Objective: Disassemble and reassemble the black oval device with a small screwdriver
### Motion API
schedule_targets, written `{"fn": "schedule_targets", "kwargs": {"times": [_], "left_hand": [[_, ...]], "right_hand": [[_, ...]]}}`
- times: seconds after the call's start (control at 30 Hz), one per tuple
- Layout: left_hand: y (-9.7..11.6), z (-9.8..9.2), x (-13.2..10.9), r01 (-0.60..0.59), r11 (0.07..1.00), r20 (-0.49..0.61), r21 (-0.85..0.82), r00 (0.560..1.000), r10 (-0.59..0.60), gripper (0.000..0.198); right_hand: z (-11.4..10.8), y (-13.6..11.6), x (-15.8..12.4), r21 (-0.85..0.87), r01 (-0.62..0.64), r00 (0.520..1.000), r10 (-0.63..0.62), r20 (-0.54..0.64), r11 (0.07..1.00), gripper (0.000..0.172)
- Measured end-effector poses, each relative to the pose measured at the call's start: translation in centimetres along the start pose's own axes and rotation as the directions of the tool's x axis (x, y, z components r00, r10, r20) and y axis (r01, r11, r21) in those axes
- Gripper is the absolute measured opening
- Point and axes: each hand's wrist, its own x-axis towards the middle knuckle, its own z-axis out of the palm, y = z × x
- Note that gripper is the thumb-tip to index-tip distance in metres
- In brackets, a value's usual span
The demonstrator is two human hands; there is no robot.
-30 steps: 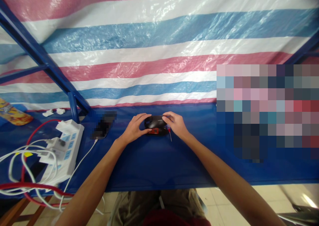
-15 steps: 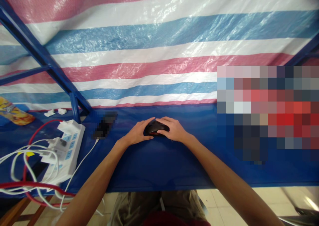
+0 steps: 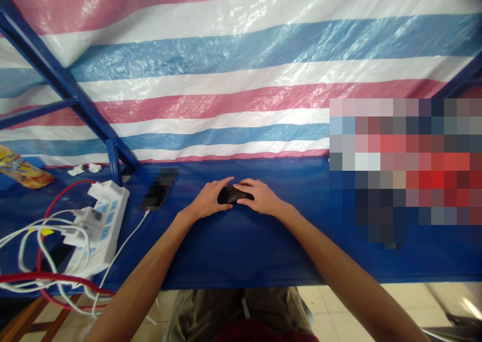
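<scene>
Head view: left hand (image 3: pixel 208 200) and right hand (image 3: pixel 261 197), half-curled, hold a glossy black oval computer mouse (image 3: pixel 230 195) between them, right of a white power strip (image 3: pixel 107 216).

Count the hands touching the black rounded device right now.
2. The left hand touches the device's left end, and the right hand lies over its right end. The black rounded device sits between them; no other hands show.
</scene>
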Motion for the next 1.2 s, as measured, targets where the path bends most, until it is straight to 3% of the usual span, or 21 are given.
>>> {"fn": "schedule_targets", "kwargs": {"times": [0.7, 1.2], "left_hand": [[0.19, -0.10, 0.00, 0.002, 1.000, 0.033, -0.017, 0.999, -0.002, 0.073], [-0.18, 0.07, 0.04, -0.019, 0.999, 0.039, -0.030, 0.999, 0.020, 0.076]], "right_hand": [[0.19, -0.18, 0.12, 0.004, -0.013, 0.996, 0.012, 0.092, 1.000, 0.044], [0.01, -0.43, 0.17, 0.023, -0.011, 0.996, 0.009, 0.085, 1.000, 0.045]]}}
